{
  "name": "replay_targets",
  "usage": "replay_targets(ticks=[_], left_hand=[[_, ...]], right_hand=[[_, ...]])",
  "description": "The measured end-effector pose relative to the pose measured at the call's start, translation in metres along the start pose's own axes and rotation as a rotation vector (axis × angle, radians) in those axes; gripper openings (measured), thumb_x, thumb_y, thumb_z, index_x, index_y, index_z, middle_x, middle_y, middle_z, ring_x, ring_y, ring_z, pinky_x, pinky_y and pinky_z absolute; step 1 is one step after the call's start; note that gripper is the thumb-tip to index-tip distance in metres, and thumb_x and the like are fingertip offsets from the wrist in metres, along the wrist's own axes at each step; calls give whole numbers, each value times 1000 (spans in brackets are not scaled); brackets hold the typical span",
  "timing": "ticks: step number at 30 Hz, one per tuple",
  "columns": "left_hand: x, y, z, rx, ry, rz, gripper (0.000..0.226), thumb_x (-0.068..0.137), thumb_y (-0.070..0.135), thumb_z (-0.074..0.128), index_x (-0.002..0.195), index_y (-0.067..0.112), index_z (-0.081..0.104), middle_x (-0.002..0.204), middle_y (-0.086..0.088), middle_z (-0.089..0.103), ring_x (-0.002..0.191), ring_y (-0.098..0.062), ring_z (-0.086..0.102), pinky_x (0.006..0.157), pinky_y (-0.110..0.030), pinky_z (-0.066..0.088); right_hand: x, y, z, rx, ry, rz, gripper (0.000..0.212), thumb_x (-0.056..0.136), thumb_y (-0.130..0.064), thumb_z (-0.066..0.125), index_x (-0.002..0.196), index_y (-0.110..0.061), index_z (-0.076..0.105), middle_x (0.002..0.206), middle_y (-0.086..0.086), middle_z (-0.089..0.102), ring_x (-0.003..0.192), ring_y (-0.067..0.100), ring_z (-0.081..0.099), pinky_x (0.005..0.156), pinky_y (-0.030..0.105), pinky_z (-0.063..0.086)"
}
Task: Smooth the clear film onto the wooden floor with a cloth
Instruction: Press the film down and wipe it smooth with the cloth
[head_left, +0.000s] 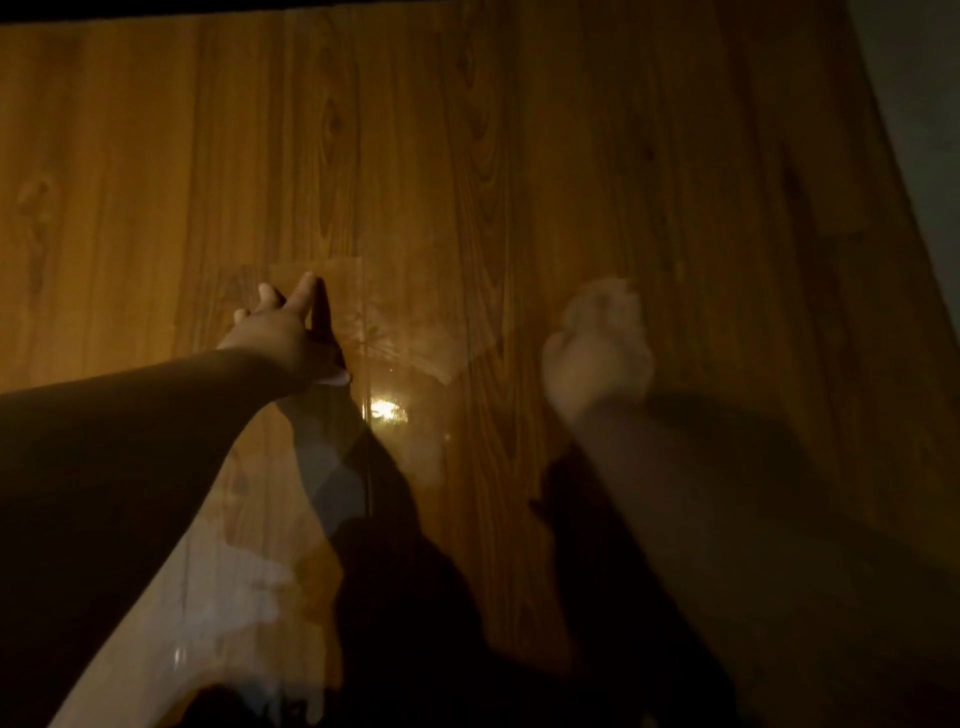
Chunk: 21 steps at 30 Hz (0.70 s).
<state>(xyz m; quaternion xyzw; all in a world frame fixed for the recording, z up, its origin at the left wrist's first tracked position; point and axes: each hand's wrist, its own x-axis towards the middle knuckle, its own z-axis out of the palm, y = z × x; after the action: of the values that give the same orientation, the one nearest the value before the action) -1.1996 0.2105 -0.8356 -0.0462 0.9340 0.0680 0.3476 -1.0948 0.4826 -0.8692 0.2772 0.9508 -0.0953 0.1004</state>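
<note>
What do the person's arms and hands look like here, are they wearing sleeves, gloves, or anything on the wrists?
The left hand is bare, with no glove, ring or watch visible, and no sleeve shows along its forearm. The right hand is smeared by motion blur; it looks ungloved too, but any wrist detail is too blurred to tell. The dim light hides finer markings.

No text, label, brand, number or sign can be read anywhere in the dim frame. The wooden floor filling most of the view shows only grain and knots, and the clear film at centre carries no print.
</note>
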Motion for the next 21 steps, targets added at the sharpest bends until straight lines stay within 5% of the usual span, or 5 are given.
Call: replay_targets(ticks=[4,7,11,15,21], left_hand=[[12,-8,7,88,5,-4,124,65,42,85,151,39,-4,160,-3,-12,145,-40,-4,113,-54,19],[15,-10,9,73,14,-12,125,64,43,85,151,40,-4,160,-1,-13,145,-39,-4,113,-55,20],[16,-12,10,41,5,-21,125,64,41,85,151,41,-4,160,1,-16,145,-37,-7,113,-54,18],[15,-13,8,43,21,0,125,62,43,86,151,41,-3,160,2,-14,146,-36,-5,113,-54,20],[12,-12,7,52,38,10,125,62,43,86,151,39,0,160,1,-12,146,-37,-4,113,-53,20]], right_hand=[[-60,-65,22,172,-218,-810,57,89,-30,44,145,-27,34,157,2,21,145,22,12,116,43,11],[-18,-51,12,17,-244,-985,53,94,-32,37,146,-30,31,159,-3,16,145,14,9,116,35,4],[60,-10,-20,724,56,-176,38,95,-10,51,133,-8,48,132,13,48,96,-13,51,78,11,43],[86,4,-28,429,97,346,55,94,-24,45,147,-20,29,157,6,19,144,21,16,116,39,16],[0,-96,7,219,-148,-762,44,92,-22,47,135,-27,47,153,1,30,142,22,22,114,44,20]])
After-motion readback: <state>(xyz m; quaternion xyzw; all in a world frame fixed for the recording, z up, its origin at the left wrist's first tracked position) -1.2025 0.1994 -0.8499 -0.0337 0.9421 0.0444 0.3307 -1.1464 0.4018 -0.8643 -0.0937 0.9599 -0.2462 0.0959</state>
